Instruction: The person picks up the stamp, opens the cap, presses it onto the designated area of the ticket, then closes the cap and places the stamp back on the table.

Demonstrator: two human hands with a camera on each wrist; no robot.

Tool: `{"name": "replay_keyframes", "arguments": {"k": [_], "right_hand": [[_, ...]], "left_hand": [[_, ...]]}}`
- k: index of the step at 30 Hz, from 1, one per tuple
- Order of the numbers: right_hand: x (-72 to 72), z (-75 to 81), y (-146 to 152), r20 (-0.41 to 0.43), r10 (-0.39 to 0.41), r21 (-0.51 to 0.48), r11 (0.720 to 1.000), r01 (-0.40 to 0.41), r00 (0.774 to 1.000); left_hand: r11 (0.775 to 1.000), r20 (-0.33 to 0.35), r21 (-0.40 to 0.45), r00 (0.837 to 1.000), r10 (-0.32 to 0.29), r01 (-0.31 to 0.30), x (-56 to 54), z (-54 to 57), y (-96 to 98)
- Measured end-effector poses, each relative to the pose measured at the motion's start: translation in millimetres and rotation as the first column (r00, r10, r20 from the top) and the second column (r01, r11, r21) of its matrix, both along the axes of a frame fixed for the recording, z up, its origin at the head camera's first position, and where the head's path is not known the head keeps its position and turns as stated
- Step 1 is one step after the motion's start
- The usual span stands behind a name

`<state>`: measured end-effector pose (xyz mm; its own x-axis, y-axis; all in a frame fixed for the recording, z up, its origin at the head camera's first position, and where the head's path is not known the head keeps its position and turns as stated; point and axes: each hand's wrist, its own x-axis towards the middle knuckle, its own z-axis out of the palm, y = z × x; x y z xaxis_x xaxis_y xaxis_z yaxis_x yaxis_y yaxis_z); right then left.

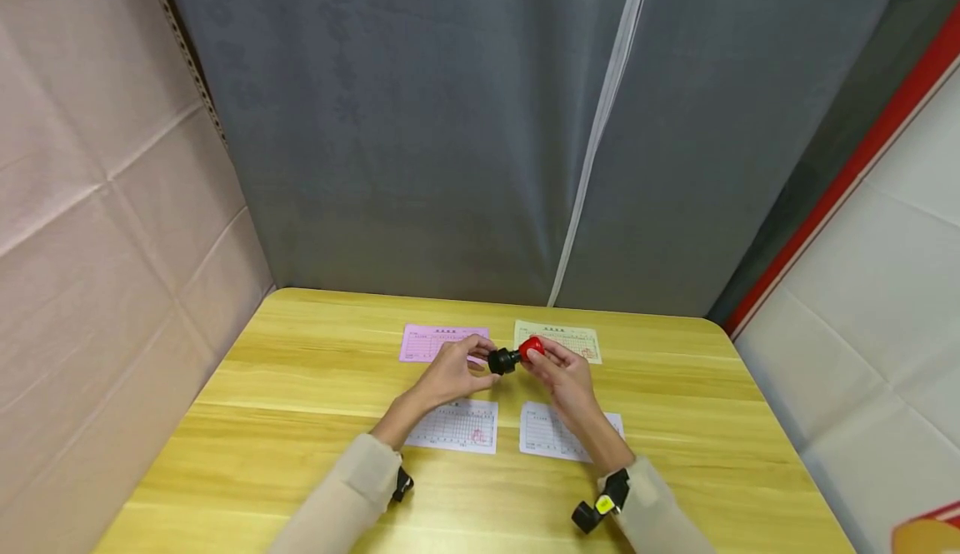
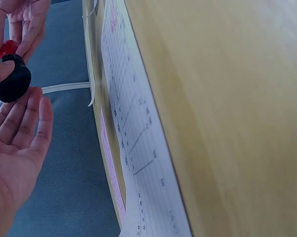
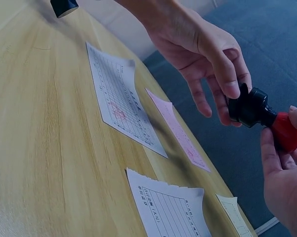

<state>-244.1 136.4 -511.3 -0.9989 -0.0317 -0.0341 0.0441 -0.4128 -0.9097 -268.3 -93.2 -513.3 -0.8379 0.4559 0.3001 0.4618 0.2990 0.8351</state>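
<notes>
A hand stamp with a red knob handle (image 1: 532, 346) and a black base (image 1: 501, 361) is held above the table, lying sideways between both hands. My right hand (image 1: 568, 381) grips the red handle. My left hand (image 1: 452, 371) pinches the wide black end between thumb and fingers, the other fingers loosely spread, as the right wrist view shows. Below lie a white form (image 1: 457, 429) with a red stamp mark, at the near left, and another white form (image 1: 551, 433), partly hidden by the right arm. Farther back are a pink form (image 1: 427, 341) and a pale yellow form (image 1: 577, 339) bearing a red mark.
The forms lie on a wooden table (image 1: 300, 387) with rounded far corners. A grey curtain (image 1: 412, 162) hangs behind it. Pale cloth walls (image 1: 112, 246) stand on both sides. Each wrist wears a black strapped camera (image 1: 588, 516).
</notes>
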Motion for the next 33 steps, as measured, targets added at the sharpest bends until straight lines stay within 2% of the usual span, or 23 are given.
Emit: {"name": "replay_keyframes", "arguments": {"k": [5, 8, 13, 19, 26, 33], "right_hand": [[1.0, 0.8, -1, -0.005, -0.005, 0.002, 1.0, 0.005, 1.0], [1.9, 0.2, -2, -0.004, -0.021, 0.01, 1.0, 0.021, 1.0], [4.8, -0.3, -5, -0.007, -0.061, 0.037, 0.997, 0.061, 0.998], [6.4, 1.8, -8, -0.022, -0.095, 0.049, 0.994, 0.096, 0.995], [9.5, 3.1, -6, -0.002, -0.104, 0.032, 0.994, 0.104, 0.995], [9.4, 5.7, -6, -0.058, -0.09, 0.024, 0.996, 0.091, 0.994]], "left_hand": [[0.997, 0.024, 0.08, 1.0, 0.002, -0.004, 0.7, -0.9, 1.7], [0.995, 0.015, 0.101, 1.0, 0.003, -0.004, 1.6, -1.1, 2.1], [0.995, -0.01, 0.098, 1.0, 0.018, -0.017, 3.4, -0.8, 3.7], [0.993, 0.003, 0.102, 0.999, 0.05, -0.05, 5.9, 1.7, 6.3], [0.992, -0.004, 0.109, 0.998, 0.058, -0.057, 8.4, 2.6, 11.0], [0.992, 0.026, 0.093, 0.996, 0.084, -0.086, 7.6, 2.8, 12.6]]}}
